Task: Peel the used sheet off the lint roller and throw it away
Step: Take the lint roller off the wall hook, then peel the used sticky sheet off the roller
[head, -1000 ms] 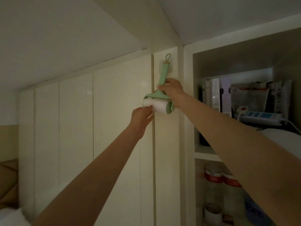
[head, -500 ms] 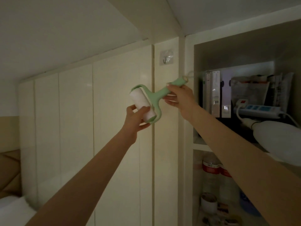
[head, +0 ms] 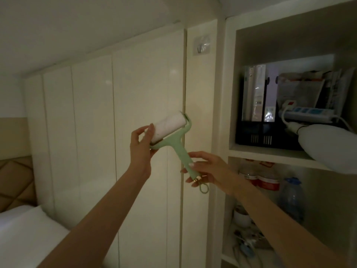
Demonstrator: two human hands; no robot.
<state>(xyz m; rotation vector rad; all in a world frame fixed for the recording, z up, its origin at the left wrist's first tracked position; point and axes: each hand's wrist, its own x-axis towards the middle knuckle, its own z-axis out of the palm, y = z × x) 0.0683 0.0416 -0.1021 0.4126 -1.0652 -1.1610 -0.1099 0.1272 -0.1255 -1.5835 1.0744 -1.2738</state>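
Observation:
A mint-green lint roller [head: 174, 143] with a white sticky roll [head: 168, 125] is held in the air in front of the white cupboard doors. Its handle points down and to the right, the roll up and to the left. My right hand [head: 209, 169] grips the lower end of the handle, just above its hanging loop. My left hand [head: 142, 141] holds the left end of the roll, thumb and fingers pinching at its edge. The sheet lies wrapped flat on the roll.
An empty stick-on wall hook [head: 201, 47] sits above on the narrow panel. To the right is an open shelf unit [head: 270, 151] with files, a power strip [head: 309, 113], jars and a bottle. A white lamp head [head: 332, 147] juts in from the right. A bed [head: 23, 233] lies lower left.
The roller came off the wall hook and was swung round and lowered, its handle now pointing down. My right hand slid to the handle's end; my left stayed at the roll.

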